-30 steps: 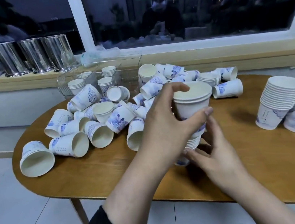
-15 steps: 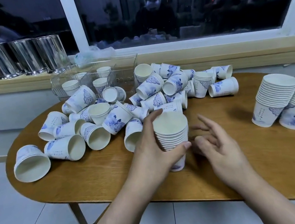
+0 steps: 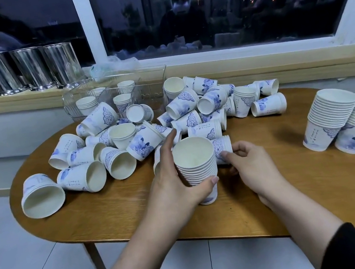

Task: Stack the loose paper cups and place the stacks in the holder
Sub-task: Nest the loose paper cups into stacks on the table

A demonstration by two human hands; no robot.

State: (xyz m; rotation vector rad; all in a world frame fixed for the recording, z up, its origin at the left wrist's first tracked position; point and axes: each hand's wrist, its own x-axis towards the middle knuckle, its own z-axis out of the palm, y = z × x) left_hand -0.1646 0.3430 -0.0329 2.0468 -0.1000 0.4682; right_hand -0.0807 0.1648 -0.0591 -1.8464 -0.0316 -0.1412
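My left hand (image 3: 175, 187) grips a stack of white and blue paper cups (image 3: 197, 168) that stands upright on the wooden table (image 3: 122, 201). Just right of it, my right hand (image 3: 251, 165) pinches a small group of nested cups lying on its side (image 3: 222, 148). Several loose cups (image 3: 140, 135) lie scattered in a heap behind and to the left. A clear plastic holder (image 3: 151, 87) at the back of the table has short stacks of cups in it.
Two tall cup stacks (image 3: 333, 117) stand at the table's right end. Three steel canisters (image 3: 30, 68) line the window ledge at the left. The table's front edge runs just below my hands, with tiled floor beneath.
The stack in my left hand came down from mid-air and now stands on the table. My right hand left the stack, reached right and took hold of cups lying on their side.
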